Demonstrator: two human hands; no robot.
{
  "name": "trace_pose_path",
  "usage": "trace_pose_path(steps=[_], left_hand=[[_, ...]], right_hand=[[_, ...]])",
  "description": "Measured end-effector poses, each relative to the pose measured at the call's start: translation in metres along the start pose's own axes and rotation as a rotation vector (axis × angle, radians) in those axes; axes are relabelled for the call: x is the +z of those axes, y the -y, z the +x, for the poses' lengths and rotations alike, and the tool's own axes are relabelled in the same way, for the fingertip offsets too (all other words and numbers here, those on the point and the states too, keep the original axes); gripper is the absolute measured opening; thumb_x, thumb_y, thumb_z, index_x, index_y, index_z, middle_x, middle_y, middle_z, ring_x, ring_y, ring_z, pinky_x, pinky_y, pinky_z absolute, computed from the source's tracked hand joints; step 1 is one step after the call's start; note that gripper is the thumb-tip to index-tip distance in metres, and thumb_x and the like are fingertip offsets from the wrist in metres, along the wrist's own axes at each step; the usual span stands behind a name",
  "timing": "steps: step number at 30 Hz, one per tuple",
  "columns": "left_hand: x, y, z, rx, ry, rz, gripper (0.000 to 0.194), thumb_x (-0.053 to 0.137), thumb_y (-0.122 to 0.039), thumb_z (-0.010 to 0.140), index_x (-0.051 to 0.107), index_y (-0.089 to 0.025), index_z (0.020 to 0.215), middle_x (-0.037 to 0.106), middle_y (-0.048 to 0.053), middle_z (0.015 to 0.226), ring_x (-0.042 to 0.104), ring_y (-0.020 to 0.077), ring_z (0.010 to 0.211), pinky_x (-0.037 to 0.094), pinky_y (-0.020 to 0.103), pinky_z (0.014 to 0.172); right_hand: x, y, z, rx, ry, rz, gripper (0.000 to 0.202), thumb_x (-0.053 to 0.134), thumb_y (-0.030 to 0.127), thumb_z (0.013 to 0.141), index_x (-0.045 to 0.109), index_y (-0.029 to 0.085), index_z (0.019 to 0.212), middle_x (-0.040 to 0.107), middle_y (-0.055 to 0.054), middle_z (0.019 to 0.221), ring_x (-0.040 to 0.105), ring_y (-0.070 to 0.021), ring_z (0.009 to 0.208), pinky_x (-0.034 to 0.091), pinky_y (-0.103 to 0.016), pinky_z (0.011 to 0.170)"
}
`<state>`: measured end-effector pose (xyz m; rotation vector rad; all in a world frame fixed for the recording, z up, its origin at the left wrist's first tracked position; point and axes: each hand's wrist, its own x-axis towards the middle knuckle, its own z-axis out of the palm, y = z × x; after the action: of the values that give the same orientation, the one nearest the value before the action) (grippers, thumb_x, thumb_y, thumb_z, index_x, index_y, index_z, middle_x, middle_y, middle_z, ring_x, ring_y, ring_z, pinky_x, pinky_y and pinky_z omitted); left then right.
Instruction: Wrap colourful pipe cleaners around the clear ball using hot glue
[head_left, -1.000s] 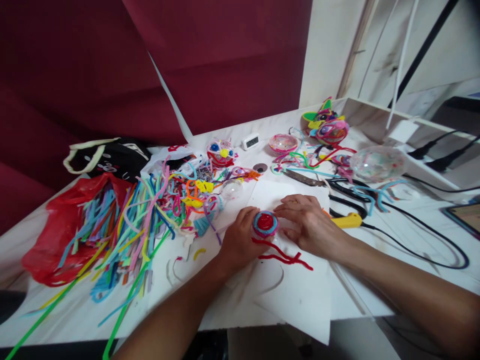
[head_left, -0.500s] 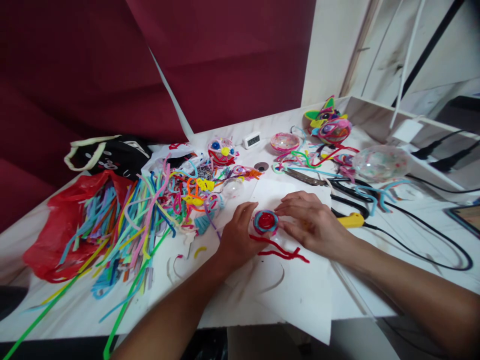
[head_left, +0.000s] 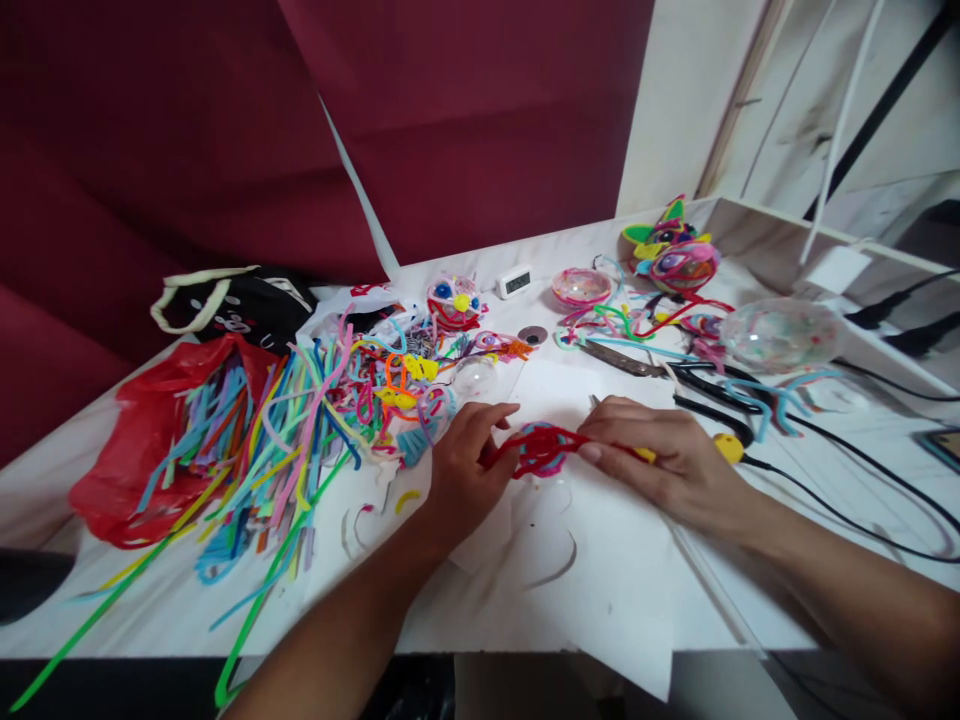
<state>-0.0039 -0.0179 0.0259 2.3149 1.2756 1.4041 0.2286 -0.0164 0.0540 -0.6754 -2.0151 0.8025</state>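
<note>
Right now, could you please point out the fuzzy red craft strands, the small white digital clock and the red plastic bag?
Fuzzy red craft strands (head_left: pixel 570 439): head view, middle stretch.
Small white digital clock (head_left: pixel 516 283): head view, front display.
Red plastic bag (head_left: pixel 129 450): head view, left side.

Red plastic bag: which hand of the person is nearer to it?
Left. The left hand is to the right of the red plastic bag, with loose pipe cleaners between them; the right hand is farther right, beyond the left hand.

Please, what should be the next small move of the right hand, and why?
Perhaps the right hand could gently press the red strands against the blue-and-pink piece: it pinches them, and they stretch across that piece towards the left hand.
</note>
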Motion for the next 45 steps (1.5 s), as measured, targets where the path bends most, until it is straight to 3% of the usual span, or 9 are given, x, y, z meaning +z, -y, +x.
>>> trace_pose_path(steps=[4, 9, 14, 18, 22, 30, 34, 38, 45], left_hand=[[-0.004, 0.001, 0.004, -0.198, -0.001, -0.224, 0.018, 0.067, -0.013, 0.082, 0.072, -0.019, 0.098, 0.071, 0.001, 0.081, 0.065, 0.0107, 0.069, 0.052, 0.021, 0.065], [-0.005, -0.003, 0.011, -0.594, -0.006, -0.880, 0.010, 0.075, -0.024, 0.080, 0.070, -0.017, 0.085, 0.076, 0.001, 0.074, 0.072, 0.0150, 0.073, 0.058, 0.028, 0.076], [-0.009, -0.012, 0.017, -0.636, 0.032, -1.257, 0.018, 0.080, -0.027, 0.078, 0.066, -0.016, 0.078, 0.066, -0.004, 0.057, 0.069, 0.0119, 0.064, 0.059, 0.028, 0.077], [-0.014, -0.013, 0.016, -0.652, 0.116, -1.328, 0.018, 0.077, -0.027, 0.081, 0.064, -0.015, 0.080, 0.052, -0.009, 0.053, 0.049, 0.0041, 0.041, 0.058, 0.025, 0.056], [-0.016, -0.009, 0.015, -0.678, 0.200, -1.306, 0.026, 0.076, -0.037, 0.082, 0.068, -0.013, 0.090, 0.051, -0.006, 0.059, 0.037, 0.0019, 0.038, 0.037, 0.015, 0.036], [-0.016, -0.002, 0.019, -0.763, 0.223, -1.071, 0.029, 0.078, -0.038, 0.076, 0.060, -0.016, 0.078, 0.054, -0.005, 0.058, 0.034, 0.0022, 0.042, 0.022, 0.014, 0.039], [-0.018, 0.000, 0.019, -0.597, 0.258, -0.659, 0.021, 0.071, -0.036, 0.082, 0.063, -0.017, 0.078, 0.050, -0.006, 0.057, 0.037, 0.0057, 0.047, 0.028, 0.017, 0.044], [-0.022, -0.003, 0.020, -0.323, 0.160, -0.260, 0.011, 0.064, -0.025, 0.087, 0.067, -0.018, 0.079, 0.059, -0.001, 0.068, 0.049, 0.0109, 0.061, 0.038, 0.022, 0.057], [-0.023, -0.003, 0.020, -0.109, 0.043, -0.078, 0.015, 0.058, -0.023, 0.093, 0.069, -0.019, 0.084, 0.063, 0.002, 0.076, 0.057, 0.0145, 0.071, 0.045, 0.026, 0.068]], right_hand=[[-0.008, 0.000, 0.001, 0.173, -0.128, 0.095, 0.016, 0.063, 0.029, 0.095, 0.074, 0.022, 0.086, 0.068, -0.003, 0.084, 0.060, -0.0142, 0.075, 0.043, -0.027, 0.066], [-0.007, -0.004, 0.000, 0.343, -0.219, 0.235, 0.016, 0.071, 0.038, 0.088, 0.078, 0.025, 0.080, 0.067, -0.001, 0.078, 0.055, -0.0125, 0.069, 0.039, -0.025, 0.059], [-0.005, -0.012, -0.001, 0.509, -0.364, 0.451, 0.019, 0.083, 0.045, 0.075, 0.080, 0.027, 0.078, 0.071, 0.000, 0.076, 0.059, -0.0125, 0.072, 0.043, -0.023, 0.065], [-0.008, -0.014, 0.002, 0.556, -0.424, 0.525, 0.025, 0.086, 0.049, 0.069, 0.080, 0.026, 0.076, 0.075, -0.001, 0.078, 0.065, -0.0134, 0.078, 0.048, -0.021, 0.073], [-0.013, -0.011, 0.007, 0.539, -0.486, 0.545, 0.030, 0.088, 0.051, 0.063, 0.079, 0.024, 0.071, 0.073, -0.001, 0.074, 0.065, -0.0128, 0.074, 0.050, -0.021, 0.073], [-0.023, -0.015, 0.009, 0.460, -0.575, 0.532, 0.022, 0.085, 0.043, 0.071, 0.076, 0.023, 0.070, 0.068, 0.000, 0.065, 0.059, -0.0114, 0.063, 0.048, -0.022, 0.061], [-0.028, -0.015, 0.009, 0.433, -0.606, 0.508, 0.018, 0.084, 0.040, 0.073, 0.075, 0.024, 0.071, 0.066, 0.000, 0.065, 0.056, -0.0133, 0.063, 0.047, -0.026, 0.062], [-0.029, -0.015, 0.006, 0.407, -0.595, 0.457, 0.013, 0.082, 0.037, 0.077, 0.076, 0.027, 0.072, 0.065, 0.000, 0.068, 0.055, -0.0154, 0.068, 0.047, -0.029, 0.068], [-0.038, -0.019, 0.006, 0.394, -0.389, 0.146, 0.022, 0.075, 0.049, 0.082, 0.077, 0.028, 0.078, 0.071, -0.002, 0.075, 0.062, -0.0200, 0.073, 0.049, -0.035, 0.072]])
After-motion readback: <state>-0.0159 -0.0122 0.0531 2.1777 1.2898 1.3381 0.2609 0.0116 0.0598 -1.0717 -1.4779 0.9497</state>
